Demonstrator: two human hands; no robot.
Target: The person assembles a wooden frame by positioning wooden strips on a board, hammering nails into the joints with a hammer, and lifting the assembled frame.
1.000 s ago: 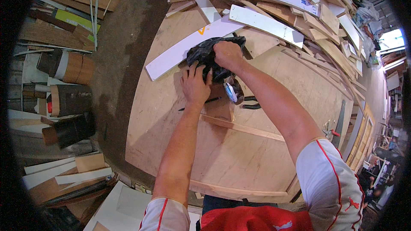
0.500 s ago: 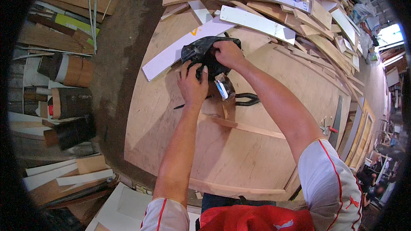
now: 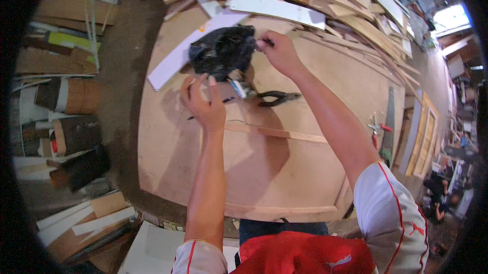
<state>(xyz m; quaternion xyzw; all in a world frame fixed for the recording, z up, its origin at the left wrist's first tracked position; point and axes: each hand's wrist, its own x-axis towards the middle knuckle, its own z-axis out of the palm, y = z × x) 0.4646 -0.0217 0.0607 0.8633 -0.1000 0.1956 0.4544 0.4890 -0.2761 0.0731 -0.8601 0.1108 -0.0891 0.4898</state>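
A crumpled black plastic bag lies on the plywood panel, its opening spread. My left hand is at the bag's near edge, fingers apart, with thumb and fingertips at the plastic. Just right of the bag, my right hand is closed in a pinch; a small dark bit shows at its fingertips, too small to name. Below the bag lies a small white and blue packet, blurred. Beside it rests a black-handled hand tool, like pliers. A thin dark stick is partly hidden under my left hand.
Wood offcuts pile along the far right. A white board lies behind the bag. To the right are a handsaw and red-handled tools. A wooden strip crosses the panel. Boards stack at left.
My right hand has come out of the bag and moved to its right side. My left hand has loosened at the near edge, and more of the bag shows. The whole view has shifted slightly.
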